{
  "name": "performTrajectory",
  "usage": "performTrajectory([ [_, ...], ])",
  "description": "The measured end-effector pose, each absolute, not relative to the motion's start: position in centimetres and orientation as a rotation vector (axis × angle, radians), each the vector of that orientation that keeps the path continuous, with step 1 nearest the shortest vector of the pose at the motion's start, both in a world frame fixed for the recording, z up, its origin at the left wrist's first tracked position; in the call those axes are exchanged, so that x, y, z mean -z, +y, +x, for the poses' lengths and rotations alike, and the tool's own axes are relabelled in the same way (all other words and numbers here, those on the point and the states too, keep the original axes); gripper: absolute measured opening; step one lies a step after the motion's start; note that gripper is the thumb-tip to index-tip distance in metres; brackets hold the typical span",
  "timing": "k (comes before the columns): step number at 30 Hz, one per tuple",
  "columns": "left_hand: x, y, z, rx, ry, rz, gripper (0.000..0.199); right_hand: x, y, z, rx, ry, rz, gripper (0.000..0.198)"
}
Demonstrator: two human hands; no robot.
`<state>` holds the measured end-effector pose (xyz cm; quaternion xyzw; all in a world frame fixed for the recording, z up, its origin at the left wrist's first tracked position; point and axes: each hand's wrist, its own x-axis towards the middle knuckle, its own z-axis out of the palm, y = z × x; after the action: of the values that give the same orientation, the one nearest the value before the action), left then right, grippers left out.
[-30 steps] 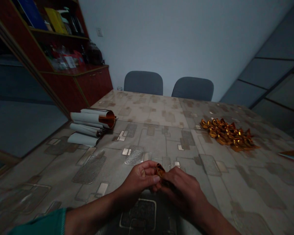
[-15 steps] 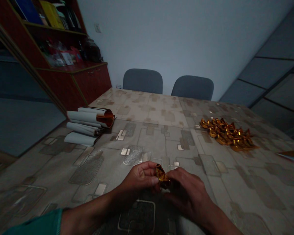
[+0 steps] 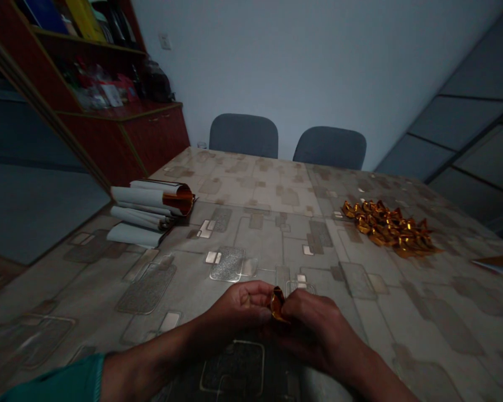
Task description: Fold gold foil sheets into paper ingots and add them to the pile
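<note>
Between my two hands is a small folded piece of shiny gold foil paper (image 3: 277,304), held above the near side of the table. My left hand (image 3: 249,304) grips its left side, with the thumb in front and the fingers behind. On the other side, my right hand (image 3: 314,318) pinches the paper with its fingertips, which partly hide it. Several similar folded gold foil pieces (image 3: 389,229) lie grouped on the right of the table. To the left rests a stack of curled sheets (image 3: 146,212), pale on the outside and gold inside.
The table (image 3: 272,234) has a patterned cover. Two grey chairs (image 3: 243,135) stand at its far edge, before the wall. At the right edge lies a pointed gold piece (image 3: 497,264). A red-brown cabinet (image 3: 155,137) with loaded shelves stands back left.
The gold foil piece has turned more upright between my fingers, and my right fingertips have closed in over it. The view has shifted slightly.
</note>
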<state>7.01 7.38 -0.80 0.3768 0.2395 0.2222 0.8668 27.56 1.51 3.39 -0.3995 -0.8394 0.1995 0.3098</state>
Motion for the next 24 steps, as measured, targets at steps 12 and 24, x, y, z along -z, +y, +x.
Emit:
performTrajectory([
  [12, 1.4, 7.1, 7.5, -0.717, 0.468, 0.868, 0.036, -3.0, 1.7, 27.2, -0.723, -1.895, -1.119, 0.025],
  [24, 0.3, 6.6, 8.0, -0.749, 0.572, 0.979, 0.038, -2.4, 1.9, 26.5, -0.630, -1.943, -1.173, 0.011],
])
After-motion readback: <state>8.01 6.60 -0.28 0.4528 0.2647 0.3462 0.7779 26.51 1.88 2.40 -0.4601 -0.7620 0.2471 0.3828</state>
